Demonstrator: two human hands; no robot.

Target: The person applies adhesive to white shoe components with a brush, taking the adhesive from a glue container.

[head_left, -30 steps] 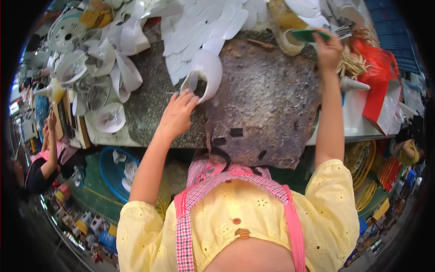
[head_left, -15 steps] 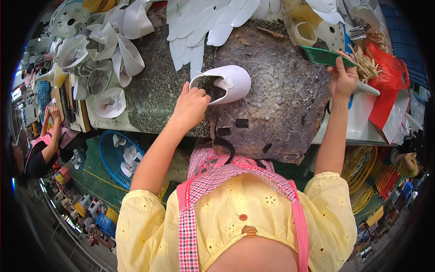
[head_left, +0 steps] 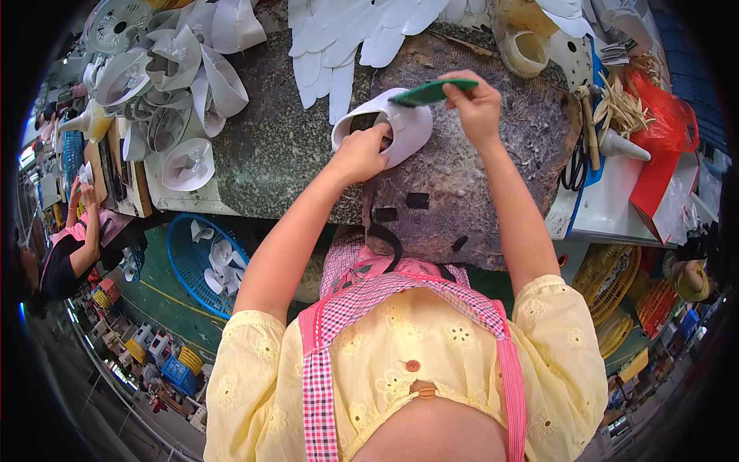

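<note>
A white shoe upper [head_left: 411,132] with a small tab on it is in my left hand [head_left: 360,155], over the left edge of the worn brown board [head_left: 477,185]. My fingers reach into its opening and their tips are hidden. My right hand [head_left: 477,109] is closed around a flat green brush [head_left: 435,92], held from the right. The front end of this brush meets or hovers just above the far side of the upper. Its bristles cannot be made out.
More white uppers [head_left: 173,61] are heaped at the far left. White flat pieces [head_left: 350,35] fan out at the back. A yellowish pot [head_left: 526,52], a wooden-handled tool [head_left: 591,127] and a red bag [head_left: 662,112] stand right. A blue basket [head_left: 175,266] sits below left.
My right hand has carried the green brush leftward from beside the yellowish pot to the upper. My left hand has moved slightly right and deeper into the upper, which is now tilted.
</note>
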